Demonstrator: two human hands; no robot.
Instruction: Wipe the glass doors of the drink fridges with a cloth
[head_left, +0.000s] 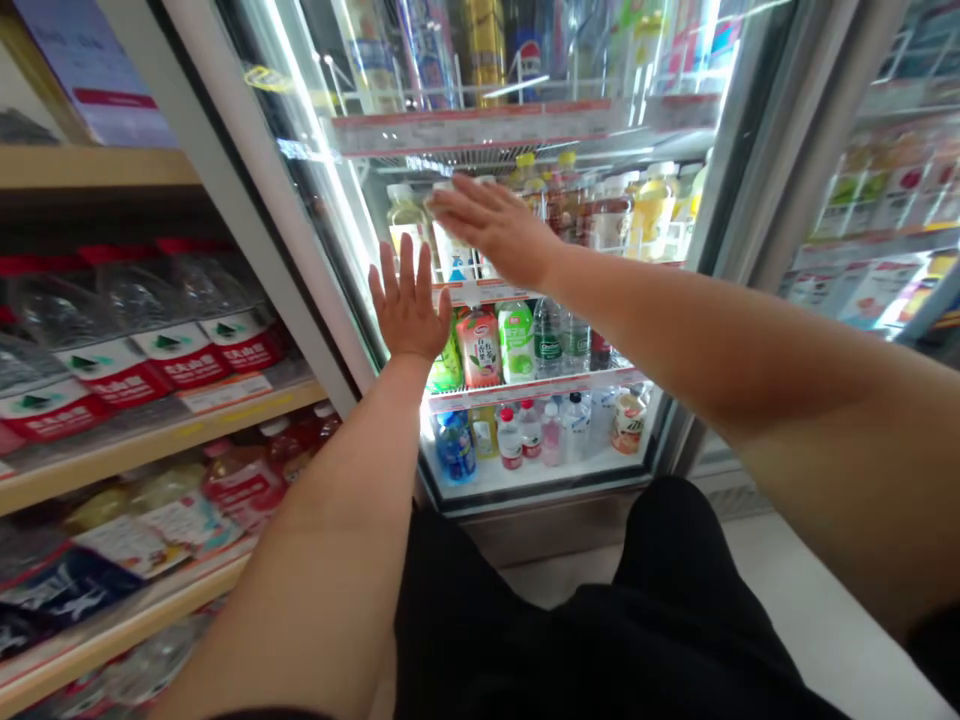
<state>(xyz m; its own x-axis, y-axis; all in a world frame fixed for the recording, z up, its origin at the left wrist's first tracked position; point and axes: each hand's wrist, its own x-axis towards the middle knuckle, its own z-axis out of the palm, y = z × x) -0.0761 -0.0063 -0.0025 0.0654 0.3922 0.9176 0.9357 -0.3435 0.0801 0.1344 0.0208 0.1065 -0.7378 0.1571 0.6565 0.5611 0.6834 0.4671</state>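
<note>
Your head cam sits up top, looking forward and steeply down past your forearms (pixel 337 520) and black trousers (pixel 570 640), near enough that the glass-door drinks fridge (pixel 555 494) takes up most of the middle, with the bottle shelving (pixel 150 448) cut off along the left edge.

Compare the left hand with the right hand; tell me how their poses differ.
The left hand points its fingers upward in the picture; the right hand points its fingers leftward. The left hand's fingers are spread; the right hand's lie closer together. The left hand appears lower than the right. Both are open, before the drinks fridge.
</note>
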